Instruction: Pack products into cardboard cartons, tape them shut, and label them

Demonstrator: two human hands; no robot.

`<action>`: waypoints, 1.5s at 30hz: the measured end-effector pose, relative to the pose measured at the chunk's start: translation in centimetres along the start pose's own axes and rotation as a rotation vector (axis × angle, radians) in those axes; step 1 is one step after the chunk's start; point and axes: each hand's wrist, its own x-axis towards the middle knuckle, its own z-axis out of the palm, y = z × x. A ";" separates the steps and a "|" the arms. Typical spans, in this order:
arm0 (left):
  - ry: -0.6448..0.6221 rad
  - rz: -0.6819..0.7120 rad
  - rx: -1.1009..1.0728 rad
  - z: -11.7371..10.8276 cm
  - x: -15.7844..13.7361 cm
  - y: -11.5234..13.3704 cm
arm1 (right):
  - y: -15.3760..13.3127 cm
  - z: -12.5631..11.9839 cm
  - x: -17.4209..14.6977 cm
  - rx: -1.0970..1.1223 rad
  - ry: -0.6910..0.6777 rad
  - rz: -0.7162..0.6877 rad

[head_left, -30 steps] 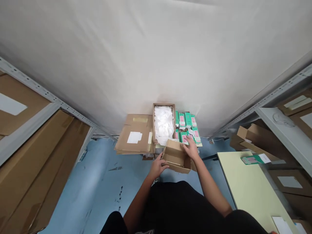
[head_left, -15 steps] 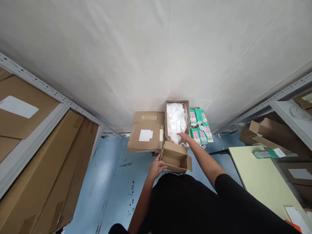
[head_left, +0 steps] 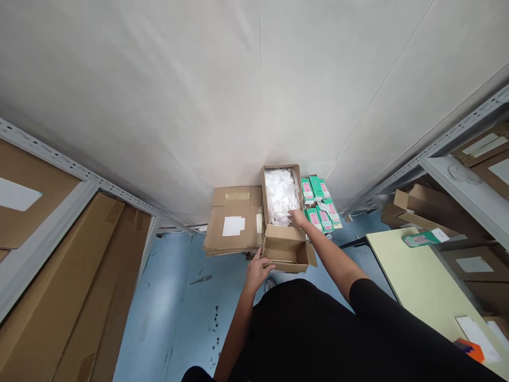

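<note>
Pale wall (head_left: 222, 106) ahead of you, blue floor (head_left: 183, 302) below, cream bench (head_left: 413, 270) off to your right. Change noted: a second ago both your hands were at the small open carton (head_left: 283, 248); now your right hand (head_left: 297, 218) is at the near end of the filled carton (head_left: 264, 197), fingers at its white pieces (head_left: 280, 192). Whether that grip has closed on any, cannot tell. Your left hand (head_left: 256, 271) alone steadies the small open carton, grip clamped at its left side. Consequence, as judged: your right is freed for the white pieces. Carton sits before your torso, just nearer than the filled one; green-and-pink boxes (head_left: 324, 219) lie right, flattened cartons (head_left: 234, 208) left.
</note>
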 end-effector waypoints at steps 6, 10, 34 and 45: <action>0.092 0.019 0.001 0.6 1.2 2.0 | -2.1 -4.1 -1.2 0.078 0.098 -0.029; 0.088 0.030 0.000 1.0 1.8 3.2 | -1.6 -7.0 -6.6 0.242 0.275 -0.162; -0.491 0.509 0.032 33.8 5.6 26.3 | 26.2 -21.1 -40.8 0.123 0.699 0.314; -0.804 0.707 0.059 50.1 5.1 36.8 | 34.9 -23.4 -55.3 0.093 0.983 0.754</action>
